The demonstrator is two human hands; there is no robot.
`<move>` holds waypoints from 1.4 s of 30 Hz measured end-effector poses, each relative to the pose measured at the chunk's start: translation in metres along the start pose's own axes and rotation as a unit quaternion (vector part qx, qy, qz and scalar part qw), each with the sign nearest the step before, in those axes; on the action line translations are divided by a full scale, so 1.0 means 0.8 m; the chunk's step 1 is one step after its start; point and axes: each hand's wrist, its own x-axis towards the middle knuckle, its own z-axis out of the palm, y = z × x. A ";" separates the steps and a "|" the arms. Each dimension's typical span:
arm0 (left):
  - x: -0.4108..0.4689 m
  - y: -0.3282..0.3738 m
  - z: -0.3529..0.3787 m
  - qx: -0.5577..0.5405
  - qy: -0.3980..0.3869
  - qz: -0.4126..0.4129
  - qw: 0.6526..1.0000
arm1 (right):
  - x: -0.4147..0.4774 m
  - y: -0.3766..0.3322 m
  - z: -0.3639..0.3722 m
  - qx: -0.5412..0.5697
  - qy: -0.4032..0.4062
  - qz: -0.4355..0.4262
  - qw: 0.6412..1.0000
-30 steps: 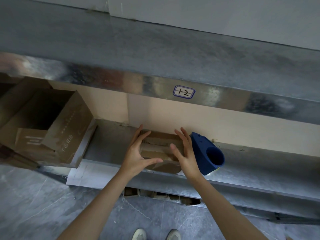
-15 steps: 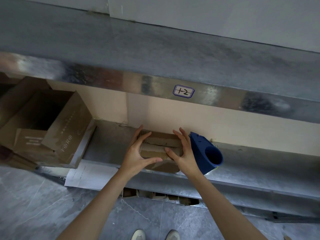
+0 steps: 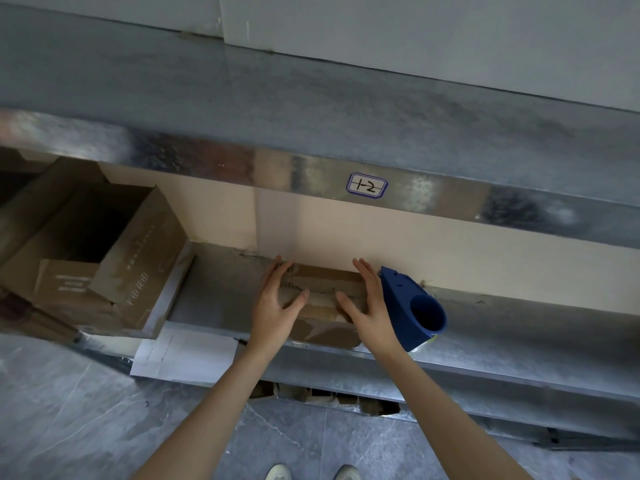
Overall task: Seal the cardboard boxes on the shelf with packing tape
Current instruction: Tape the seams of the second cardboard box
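On the shelf (image 3: pixel 519 327), my left hand (image 3: pixel 273 308) and right hand (image 3: pixel 372 308), grips wide, press the box (image 3: pixel 323 284); tape dispenser (image 3: pixel 410 306) at 3 o'clock.

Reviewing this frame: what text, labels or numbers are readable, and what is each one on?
"1-2": handwritten on the blue-bordered sticker on the upper shelf beam.
Printing on the open cardboard box at left: too blurred to read.
Small cardboard box at centre: no legible text.
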 end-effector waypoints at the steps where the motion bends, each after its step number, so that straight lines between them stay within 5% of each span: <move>1: 0.000 -0.001 0.001 0.002 0.006 0.002 1.000 | 0.001 0.001 0.001 -0.009 0.005 -0.005 1.000; 12: -0.001 -0.005 0.000 0.003 0.006 0.010 1.000 | 0.001 0.005 -0.003 -0.009 -0.015 -0.003 1.000; 20: -0.004 -0.002 -0.026 0.049 -0.085 0.024 0.995 | 0.004 -0.001 -0.016 -0.023 -0.070 0.004 0.997; 33: 0.008 -0.009 -0.054 0.030 0.023 0.000 0.999 | -0.014 0.002 -0.025 -0.035 -0.064 -0.034 0.997; 42: 0.003 0.001 -0.035 0.003 -0.021 0.000 1.000 | -0.016 0.001 -0.019 -0.089 -0.085 -0.052 0.991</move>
